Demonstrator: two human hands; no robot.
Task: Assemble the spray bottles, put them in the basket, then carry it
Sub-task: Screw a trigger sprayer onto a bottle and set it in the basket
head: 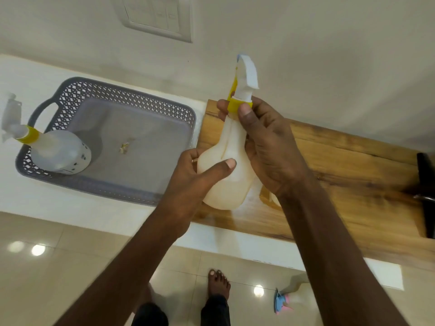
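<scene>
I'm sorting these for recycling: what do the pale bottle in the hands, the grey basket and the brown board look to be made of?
Pale translucent spray bottle: likely soft matte plastic, with a moulded seam and light glowing through. Grey lattice basket: probably rigid moulded plastic, with uniform perforations. Brown board: wood by its grain and knots, or possibly laminate, with a glossy sheen.

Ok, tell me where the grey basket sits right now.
In the head view the grey basket sits on the white counter at the left, beside the wooden board, with one assembled spray bottle standing in its left corner.
</scene>
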